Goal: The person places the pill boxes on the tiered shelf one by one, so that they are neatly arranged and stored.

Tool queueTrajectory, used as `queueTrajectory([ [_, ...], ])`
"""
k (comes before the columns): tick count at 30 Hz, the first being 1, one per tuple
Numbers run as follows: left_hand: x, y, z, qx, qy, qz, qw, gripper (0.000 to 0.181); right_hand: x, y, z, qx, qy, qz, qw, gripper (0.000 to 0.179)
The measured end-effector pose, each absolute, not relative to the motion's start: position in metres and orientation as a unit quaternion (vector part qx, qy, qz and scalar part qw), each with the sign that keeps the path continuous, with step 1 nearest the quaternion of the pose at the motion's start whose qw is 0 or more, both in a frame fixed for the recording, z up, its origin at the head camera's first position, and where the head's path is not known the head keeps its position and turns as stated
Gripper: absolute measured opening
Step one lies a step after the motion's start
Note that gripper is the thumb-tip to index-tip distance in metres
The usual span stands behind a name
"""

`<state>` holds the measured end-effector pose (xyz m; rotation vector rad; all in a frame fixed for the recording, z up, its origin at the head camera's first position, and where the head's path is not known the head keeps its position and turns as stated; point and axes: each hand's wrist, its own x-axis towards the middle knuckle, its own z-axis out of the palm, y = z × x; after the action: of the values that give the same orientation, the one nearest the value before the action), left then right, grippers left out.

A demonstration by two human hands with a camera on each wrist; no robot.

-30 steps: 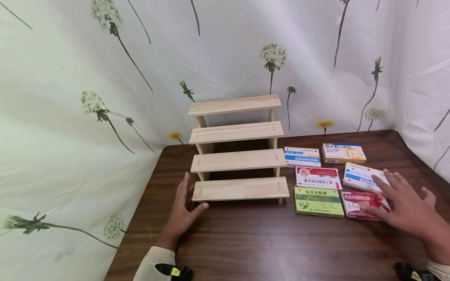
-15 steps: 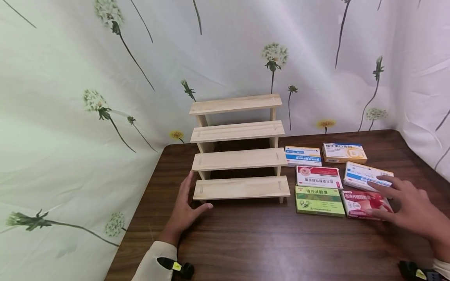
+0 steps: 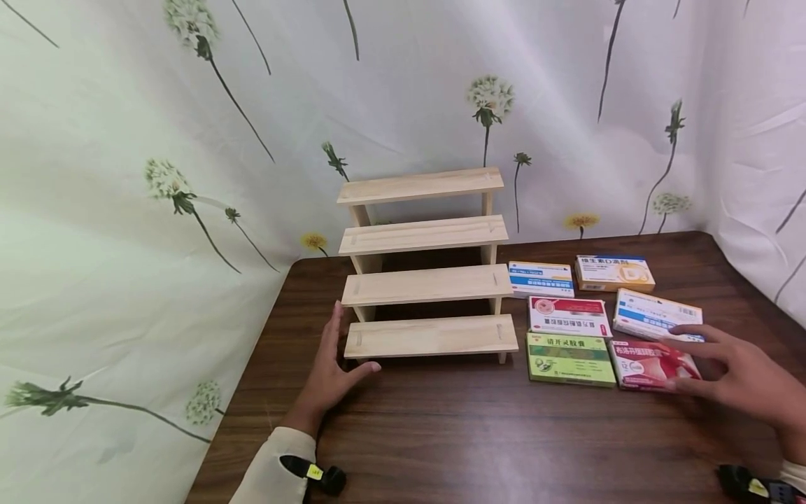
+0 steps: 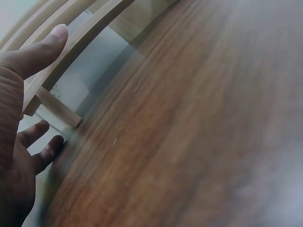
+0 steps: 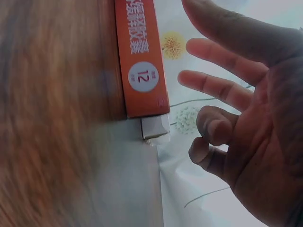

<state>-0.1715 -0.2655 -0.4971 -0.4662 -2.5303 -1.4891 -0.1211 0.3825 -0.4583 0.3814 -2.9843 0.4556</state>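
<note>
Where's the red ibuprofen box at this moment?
In the head view, the red ibuprofen box lies on the table at right, just right of the green capsule box, with the right hand at its right end.

The right hand point(image 3: 739, 378) now sits nearer the right end of the red box point(image 3: 651, 365), its fingers less spread and its thumb over less of the top. Just behind the red box, the white-and-blue box point(image 3: 655, 313) shows its far right corner. Well left of the red box, the left hand's point(image 3: 327, 381) thumb reaches slightly further right.
</note>
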Motion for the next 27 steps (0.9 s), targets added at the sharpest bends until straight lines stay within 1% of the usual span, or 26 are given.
queueTrajectory([
  [5,-0.175,-0.267,-0.498,-0.165,-0.848,-0.495,0.092,0.134,-0.120,0.391,-0.465,0.121,-0.979,0.157,0.049,0.064],
  [11,-0.178,-0.267,-0.497,-0.161,-0.851,-0.494,0.080,0.135,-0.114,0.397,-0.474,0.099,-0.970,0.216,0.058,0.063],
  [14,-0.179,-0.267,-0.497,-0.160,-0.848,-0.499,0.076,0.134,-0.113,0.400,-0.476,0.096,-0.964,0.234,0.079,0.063],
  [18,-0.181,-0.267,-0.498,-0.160,-0.842,-0.510,0.075,0.134,-0.116,0.407,-0.478,0.100,-0.952,0.261,0.121,0.064],
  [22,-0.183,-0.269,-0.499,-0.157,-0.836,-0.520,0.076,0.132,-0.124,0.415,-0.481,0.075,-0.946,0.292,0.116,0.070],
  [27,-0.185,-0.272,-0.500,-0.157,-0.844,-0.508,0.076,0.133,-0.133,0.430,-0.489,0.050,-0.947,0.308,0.080,0.083],
])
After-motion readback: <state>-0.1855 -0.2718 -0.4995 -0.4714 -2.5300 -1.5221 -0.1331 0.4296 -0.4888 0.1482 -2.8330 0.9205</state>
